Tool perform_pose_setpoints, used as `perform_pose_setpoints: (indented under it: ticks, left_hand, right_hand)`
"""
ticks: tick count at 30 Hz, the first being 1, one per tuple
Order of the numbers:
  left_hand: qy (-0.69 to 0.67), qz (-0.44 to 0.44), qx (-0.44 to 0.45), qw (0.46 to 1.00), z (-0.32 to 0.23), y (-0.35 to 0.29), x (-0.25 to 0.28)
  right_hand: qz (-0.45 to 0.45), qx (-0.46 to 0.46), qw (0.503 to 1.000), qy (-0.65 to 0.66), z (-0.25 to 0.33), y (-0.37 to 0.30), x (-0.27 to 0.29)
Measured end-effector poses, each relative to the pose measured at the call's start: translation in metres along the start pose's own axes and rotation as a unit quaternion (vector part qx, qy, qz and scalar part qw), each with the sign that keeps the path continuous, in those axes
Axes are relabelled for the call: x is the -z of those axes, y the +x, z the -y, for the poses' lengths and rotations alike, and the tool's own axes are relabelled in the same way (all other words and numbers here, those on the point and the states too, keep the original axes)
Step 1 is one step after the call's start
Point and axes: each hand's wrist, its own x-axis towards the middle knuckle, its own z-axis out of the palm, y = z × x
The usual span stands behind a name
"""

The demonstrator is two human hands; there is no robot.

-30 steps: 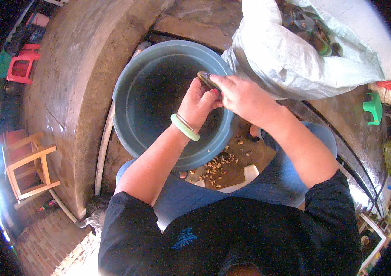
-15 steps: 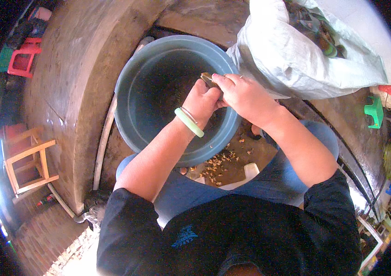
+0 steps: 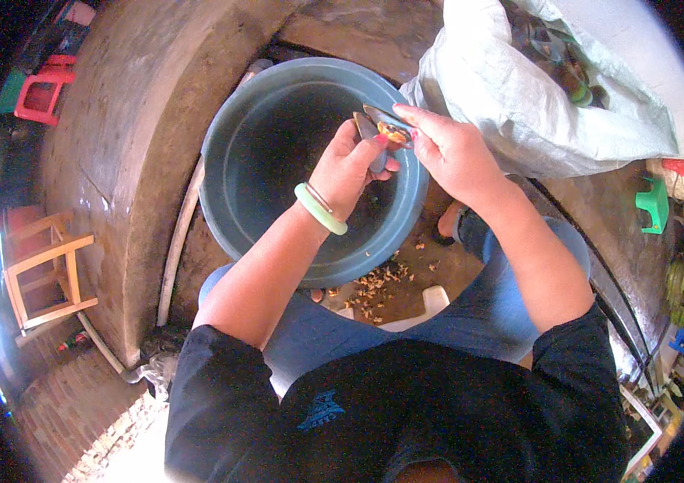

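Over the blue-grey plastic tub [image 3: 212, 189], both hands hold a mussel [image 3: 393, 131] whose two dark shell halves stand apart, baring orange meat. My left hand [image 3: 344, 175], with a pale green bangle at its wrist, grips the left shell half between thumb and fingers. The other half is pinched by my right hand [image 3: 456, 157], its index finger lying along the shell's upper edge. Dark shells [image 3: 563, 60] show in the mouth of the white woven sack [image 3: 491, 97] at the far right. The tub's bottom is dark, and I cannot make out what lies there.
Small yellowish scraps [image 3: 376, 288] litter the floor between the tub and my knees. A wall [image 3: 149, 145] and a white pipe [image 3: 183, 241] run along the left. Farther off are a wooden stool [image 3: 52, 270], a red stool [image 3: 43, 95] and a green stool [image 3: 653, 205].
The mussel, nearly closed between my fingers before, is now spread open with its meat showing. My right hand has moved slightly right, away from my left.
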Motion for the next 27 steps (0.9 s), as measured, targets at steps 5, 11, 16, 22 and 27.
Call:
perform_pose_setpoints:
  ticks: [5,11,16,22,27]
  left_hand:
    - [0.071,-0.039,-0.056,0.995,0.012,0.006,0.006]
    - [0.163,-0.028,-0.037,0.986,0.015,0.008,0.008]
    - [0.166,-0.01,-0.015,0.986,0.015,0.009,0.009]
    - [0.158,0.004,0.009,0.987,0.013,0.008,0.009]
    - [0.138,0.012,0.035,0.99,0.012,0.007,0.009]
  right_hand:
    - [-0.063,0.086,0.994,-0.017,-0.004,0.0,-0.013]
    - [-0.031,0.176,0.98,-0.09,-0.009,0.002,-0.012]
    - [0.001,0.192,0.967,-0.168,-0.017,0.003,-0.011]
    - [0.018,0.223,0.943,-0.247,-0.01,0.002,-0.002]
    - [0.004,0.23,0.935,-0.27,-0.005,0.003,-0.006]
